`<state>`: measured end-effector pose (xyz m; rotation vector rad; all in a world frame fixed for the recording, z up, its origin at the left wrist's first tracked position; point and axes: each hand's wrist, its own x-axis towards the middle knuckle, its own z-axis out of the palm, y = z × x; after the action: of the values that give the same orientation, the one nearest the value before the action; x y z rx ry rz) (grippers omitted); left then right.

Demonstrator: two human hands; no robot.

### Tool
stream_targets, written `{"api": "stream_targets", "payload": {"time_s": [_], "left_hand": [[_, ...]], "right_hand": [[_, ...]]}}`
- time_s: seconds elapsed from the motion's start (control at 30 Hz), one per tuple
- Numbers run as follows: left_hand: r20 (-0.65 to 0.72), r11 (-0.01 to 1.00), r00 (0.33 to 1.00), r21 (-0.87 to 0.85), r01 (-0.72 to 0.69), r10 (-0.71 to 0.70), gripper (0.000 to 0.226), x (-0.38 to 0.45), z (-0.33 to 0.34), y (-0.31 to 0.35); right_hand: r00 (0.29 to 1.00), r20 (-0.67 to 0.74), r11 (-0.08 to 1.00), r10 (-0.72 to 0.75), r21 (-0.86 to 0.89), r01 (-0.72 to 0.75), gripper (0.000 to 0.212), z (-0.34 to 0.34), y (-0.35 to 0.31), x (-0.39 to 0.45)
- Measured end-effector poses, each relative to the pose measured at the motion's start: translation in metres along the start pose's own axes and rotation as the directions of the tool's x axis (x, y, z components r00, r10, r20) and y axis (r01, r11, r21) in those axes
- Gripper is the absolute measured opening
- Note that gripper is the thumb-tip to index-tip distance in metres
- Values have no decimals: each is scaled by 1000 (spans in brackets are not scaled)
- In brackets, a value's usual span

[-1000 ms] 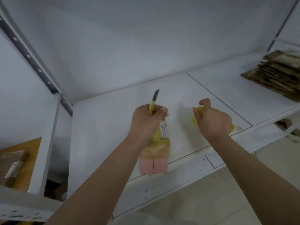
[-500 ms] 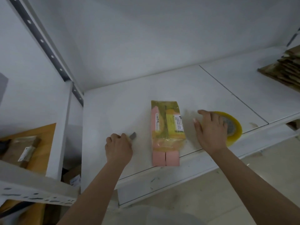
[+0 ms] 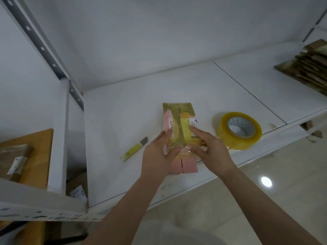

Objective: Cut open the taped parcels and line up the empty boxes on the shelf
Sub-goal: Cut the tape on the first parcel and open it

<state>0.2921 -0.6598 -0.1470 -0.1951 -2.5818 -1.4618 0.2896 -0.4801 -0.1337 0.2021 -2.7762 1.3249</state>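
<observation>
Left of centre, a yellow utility knife (image 3: 134, 151) lies free on the white shelf (image 3: 115, 112). At centre sits the pink taped parcel (image 3: 178, 124) — probably light, stiff card under slick tape. The left hand (image 3: 157, 156) and right hand (image 3: 210, 151) clasp its near end; gripping the bare pink edges looks surest. A tape roll (image 3: 239, 130) stands right.

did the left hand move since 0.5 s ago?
Yes. The left hand has left the yellow knife, which lies on the shelf, and gone right onto the pink parcel, opposite the right hand.
</observation>
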Motion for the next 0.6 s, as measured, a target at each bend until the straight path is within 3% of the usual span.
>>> {"api": "stream_targets", "payload": {"time_s": [0.17,0.33,0.6], "left_hand": [[56,994,996,87,-72,67,68,-2,1,-19],[-5,963,976,167,-214,217,59,3,6,-32],[-59,991,990,34,-126,128,56,0,13,-37]], "right_hand": [[996,-3,991,-94,-98,93,73,-1,4,1],[968,-72,947,-239,-238,216,69,7,8,5],[994,-88,986,-56,-164,41,67,14,8,1]]}}
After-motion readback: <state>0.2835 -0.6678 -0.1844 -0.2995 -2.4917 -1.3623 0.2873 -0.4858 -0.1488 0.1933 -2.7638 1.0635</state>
